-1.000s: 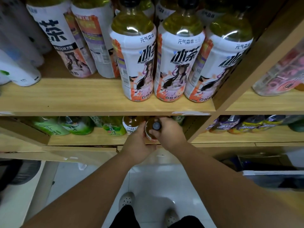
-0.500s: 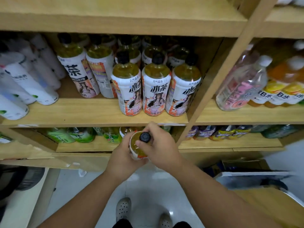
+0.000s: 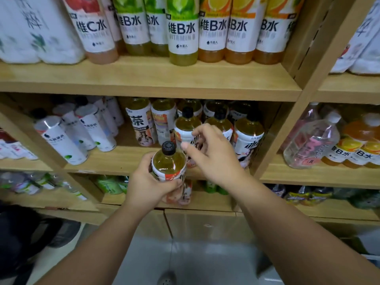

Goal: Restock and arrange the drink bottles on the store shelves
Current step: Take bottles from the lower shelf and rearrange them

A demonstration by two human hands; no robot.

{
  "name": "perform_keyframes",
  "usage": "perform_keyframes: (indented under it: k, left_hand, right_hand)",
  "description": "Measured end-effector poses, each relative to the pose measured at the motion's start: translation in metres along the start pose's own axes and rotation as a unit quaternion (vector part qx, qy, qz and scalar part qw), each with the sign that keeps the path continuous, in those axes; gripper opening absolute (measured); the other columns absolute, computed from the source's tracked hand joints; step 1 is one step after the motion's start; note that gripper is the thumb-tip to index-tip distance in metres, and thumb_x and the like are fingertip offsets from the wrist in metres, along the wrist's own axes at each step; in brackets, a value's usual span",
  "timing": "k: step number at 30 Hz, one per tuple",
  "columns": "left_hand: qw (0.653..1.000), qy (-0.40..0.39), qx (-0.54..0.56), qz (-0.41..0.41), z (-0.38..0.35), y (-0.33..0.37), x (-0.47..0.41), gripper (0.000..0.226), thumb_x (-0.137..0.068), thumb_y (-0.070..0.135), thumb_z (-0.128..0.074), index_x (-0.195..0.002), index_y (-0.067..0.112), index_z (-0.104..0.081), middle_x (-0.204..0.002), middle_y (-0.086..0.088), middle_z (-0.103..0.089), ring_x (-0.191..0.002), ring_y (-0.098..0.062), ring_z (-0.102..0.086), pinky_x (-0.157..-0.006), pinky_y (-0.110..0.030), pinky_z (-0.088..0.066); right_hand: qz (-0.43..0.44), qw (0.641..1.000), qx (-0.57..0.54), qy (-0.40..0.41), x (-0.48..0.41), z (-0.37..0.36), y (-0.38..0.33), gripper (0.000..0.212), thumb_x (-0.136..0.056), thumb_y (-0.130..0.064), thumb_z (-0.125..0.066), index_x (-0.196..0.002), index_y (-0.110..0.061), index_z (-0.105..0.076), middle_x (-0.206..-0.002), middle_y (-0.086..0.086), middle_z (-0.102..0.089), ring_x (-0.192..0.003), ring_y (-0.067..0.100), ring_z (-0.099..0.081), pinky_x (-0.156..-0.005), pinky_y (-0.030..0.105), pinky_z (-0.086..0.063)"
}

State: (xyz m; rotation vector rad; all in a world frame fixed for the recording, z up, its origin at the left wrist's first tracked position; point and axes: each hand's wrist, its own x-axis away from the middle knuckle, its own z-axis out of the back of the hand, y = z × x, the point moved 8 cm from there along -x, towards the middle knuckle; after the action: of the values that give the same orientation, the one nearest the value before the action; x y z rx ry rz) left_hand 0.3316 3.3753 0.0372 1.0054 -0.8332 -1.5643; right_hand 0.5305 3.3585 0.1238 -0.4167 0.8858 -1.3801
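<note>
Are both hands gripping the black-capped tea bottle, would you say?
No, only the left hand grips the tea bottle; the right hand is open beside it.

1 head-worn camera faces the shelves (image 3: 144,79) closely, angled downward.

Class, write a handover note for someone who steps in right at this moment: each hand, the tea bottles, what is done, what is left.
Left hand: grips an upright tea bottle, black cap on, in front of the middle shelf edge.
Right hand: holds nothing, fingers loosely spread before the front row of tea bottles.
Done: matching tea bottles stand on that shelf, three at the front.
Left: set the held bottle among them, probably on the bare board beside the front row, label forward.
</note>
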Motion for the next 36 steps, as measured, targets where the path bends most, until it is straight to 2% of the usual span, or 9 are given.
perform_keyframes:
  k: [3,7,11,15,20,25,29,33,36]
  left_hand:
    - [1.000,0.019,0.005,0.008,0.020,-0.008,-0.023,0.075,-0.050,0.031,-0.098,-0.110,0.052,-0.058,-0.104,0.029,-0.071,-0.093,0.008,-0.069,-0.072,-0.004,-0.049]
    - [0.999,0.044,0.023,0.022,0.035,-0.012,-0.057,0.077,-0.047,0.034,-0.095,-0.113,0.045,-0.058,-0.105,0.027,-0.071,-0.094,0.006,-0.069,-0.078,-0.019,-0.054]
    - [0.999,0.025,0.006,0.028,0.030,-0.020,-0.089,0.074,-0.055,0.021,-0.099,-0.109,0.048,-0.057,-0.102,0.024,-0.072,-0.095,0.008,-0.067,-0.080,-0.020,-0.054]
    - [0.999,0.026,0.013,0.044,0.021,-0.033,-0.110,0.076,-0.058,0.022,-0.100,-0.117,0.039,-0.055,-0.103,0.021,-0.070,-0.094,0.012,-0.066,-0.082,-0.022,-0.056]
    - [0.998,-0.002,0.028,0.056,0.010,-0.043,-0.124,0.080,-0.058,0.026,-0.099,-0.124,0.038,-0.055,-0.122,0.006,-0.068,-0.112,-0.014,-0.067,-0.096,-0.042,-0.059]
    - [0.998,-0.037,0.013,0.046,0.008,-0.045,-0.134,0.087,-0.062,0.028,-0.099,-0.136,0.033,-0.053,-0.128,0.001,-0.066,-0.117,-0.018,-0.066,-0.098,-0.046,-0.059]
    - [0.999,-0.041,-0.002,0.029,0.008,-0.042,-0.136,0.090,-0.063,0.033,-0.098,-0.139,0.034,-0.050,-0.128,0.008,-0.067,-0.118,-0.014,-0.065,-0.100,-0.044,-0.058]
    - [0.998,-0.042,-0.008,0.049,0.009,-0.047,-0.129,0.087,-0.063,0.037,-0.097,-0.137,0.036,-0.050,-0.129,0.005,-0.065,-0.120,-0.016,-0.064,-0.101,-0.043,-0.056]
    - [0.998,-0.021,-0.024,0.047,0.011,-0.050,-0.110,0.070,-0.064,0.043,-0.095,-0.117,0.051,-0.051,-0.112,0.026,-0.067,-0.109,0.007,-0.063,-0.089,-0.023,-0.054]
  right_hand:
    - [-0.002,0.995,0.095,0.021,-0.013,0.003,0.006,0.056,-0.096,-0.043,-0.067,-0.146,-0.032,-0.045,-0.139,-0.002,-0.038,-0.108,0.016,-0.057,-0.088,0.036,-0.052]
    - [0.005,0.976,0.218,-0.026,-0.030,-0.014,0.013,0.062,-0.098,-0.033,-0.066,-0.153,-0.044,-0.041,-0.152,0.001,-0.029,-0.128,0.028,-0.051,-0.092,0.038,-0.053]
    - [-0.008,0.958,0.285,-0.037,-0.037,-0.028,0.020,0.064,-0.098,-0.035,-0.064,-0.155,-0.043,-0.037,-0.143,0.003,-0.038,-0.124,0.027,-0.052,-0.088,0.040,-0.055]
    - [-0.013,0.945,0.326,-0.026,-0.041,-0.035,0.023,0.065,-0.097,-0.044,-0.063,-0.156,-0.040,-0.035,-0.136,0.003,-0.044,-0.099,0.026,-0.063,-0.069,0.037,-0.056]
    - [-0.008,0.939,0.344,0.012,-0.043,-0.035,0.024,0.054,-0.094,-0.034,-0.070,-0.144,-0.035,-0.050,-0.113,0.005,-0.053,-0.070,0.023,-0.054,-0.051,0.031,-0.044]
    - [0.034,0.923,0.379,0.049,-0.045,-0.037,0.017,0.048,-0.086,-0.030,-0.080,-0.131,-0.027,-0.063,-0.098,0.007,-0.057,-0.057,0.019,-0.039,-0.043,0.026,-0.032]
    - [0.036,0.923,0.379,0.052,-0.044,-0.038,0.016,0.047,-0.086,-0.030,-0.080,-0.131,-0.026,-0.064,-0.099,0.008,-0.057,-0.057,0.022,-0.053,-0.042,0.026,-0.033]
    - [0.016,0.930,0.364,0.047,-0.043,-0.038,0.017,0.050,-0.091,-0.031,-0.074,-0.138,-0.030,-0.057,-0.111,0.007,-0.056,-0.061,0.019,-0.042,-0.046,0.027,-0.032]
    - [0.016,0.940,0.337,0.048,-0.027,-0.040,0.019,0.060,-0.088,-0.034,-0.076,-0.142,-0.033,-0.050,-0.132,0.007,-0.051,-0.068,0.021,-0.056,-0.046,0.025,-0.034]
